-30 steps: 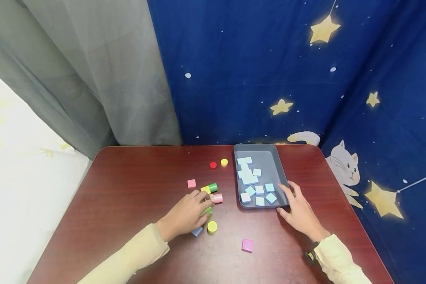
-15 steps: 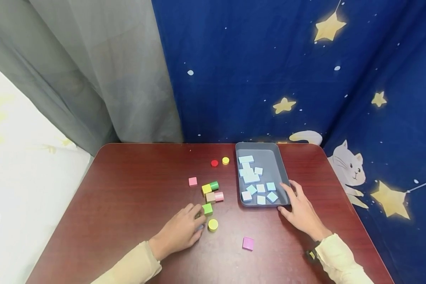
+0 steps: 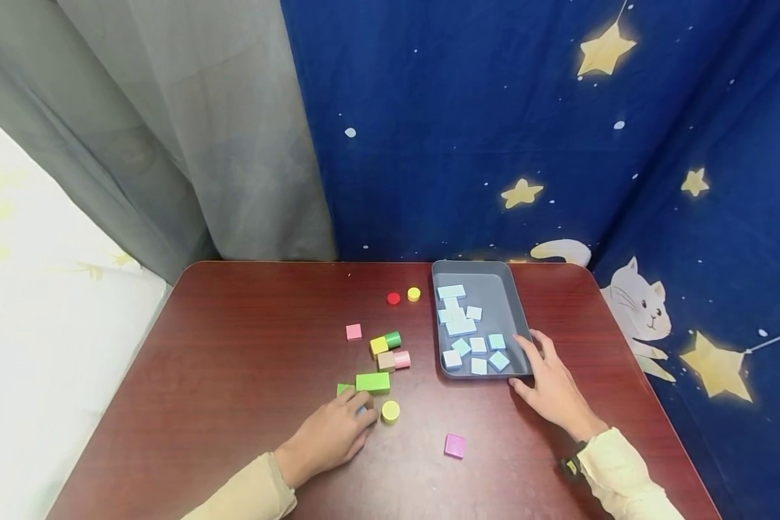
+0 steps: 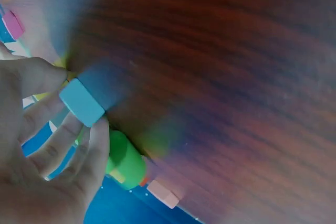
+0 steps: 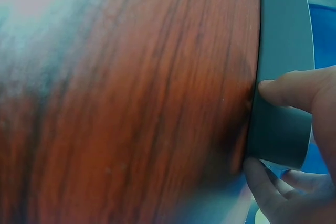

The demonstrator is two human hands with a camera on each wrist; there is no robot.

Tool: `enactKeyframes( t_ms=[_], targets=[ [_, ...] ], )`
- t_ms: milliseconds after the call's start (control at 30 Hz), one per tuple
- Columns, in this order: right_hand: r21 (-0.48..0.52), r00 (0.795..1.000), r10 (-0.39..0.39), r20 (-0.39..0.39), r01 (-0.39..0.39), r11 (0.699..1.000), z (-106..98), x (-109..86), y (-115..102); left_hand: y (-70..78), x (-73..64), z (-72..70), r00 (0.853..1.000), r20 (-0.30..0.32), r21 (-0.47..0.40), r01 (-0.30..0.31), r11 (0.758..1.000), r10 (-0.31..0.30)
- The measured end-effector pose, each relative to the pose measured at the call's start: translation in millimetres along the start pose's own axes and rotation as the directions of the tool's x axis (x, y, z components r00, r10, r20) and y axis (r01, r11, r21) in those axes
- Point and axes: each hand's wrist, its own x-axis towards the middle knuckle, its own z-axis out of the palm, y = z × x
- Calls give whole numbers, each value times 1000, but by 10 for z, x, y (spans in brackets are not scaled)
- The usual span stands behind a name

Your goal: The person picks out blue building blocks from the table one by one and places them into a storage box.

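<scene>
In the left wrist view my left hand [image 3: 331,437] pinches a blue block [image 4: 82,102] between thumb and fingers, low over the table. The head view shows only a sliver of it. Just beyond those fingers lie a long green block [image 3: 373,383] and a second green piece [image 3: 344,388], partly covered. A yellow round block [image 3: 391,412] is just right of the fingertips. My right hand [image 3: 555,393] holds the near right corner of a grey tray [image 3: 497,285]. Its thumb presses the outer wall in the right wrist view. Several pale blue blocks [image 3: 461,327] lie inside the tray.
Farther back are a yellow cube [image 3: 378,347], green cylinder [image 3: 393,339], beige cube [image 3: 386,362], pink cylinder [image 3: 401,359] and pink block [image 3: 354,332]. Red [image 3: 393,298] and yellow discs [image 3: 414,294] lie near the back edge. A magenta block [image 3: 455,445] sits in front.
My left hand has drawn back toward me from the green block, uncovering it and the beige cube. The blue block, earlier beside the hand on the table, is now between its fingers. The right hand stays put.
</scene>
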Motion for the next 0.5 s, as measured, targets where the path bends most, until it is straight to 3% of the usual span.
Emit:
enactKeyframes(
  t_ms=[267,500],
  targets=[
    [4,1000,3,-7,-3,1000,-31,6,-22,-11,25,-73,997,-76,-42,-25,999,21],
    [6,1000,6,-13,-6,1000,-53,-2,-42,-75,232,-244,995,-97,-69,-44,997,37]
  ],
)
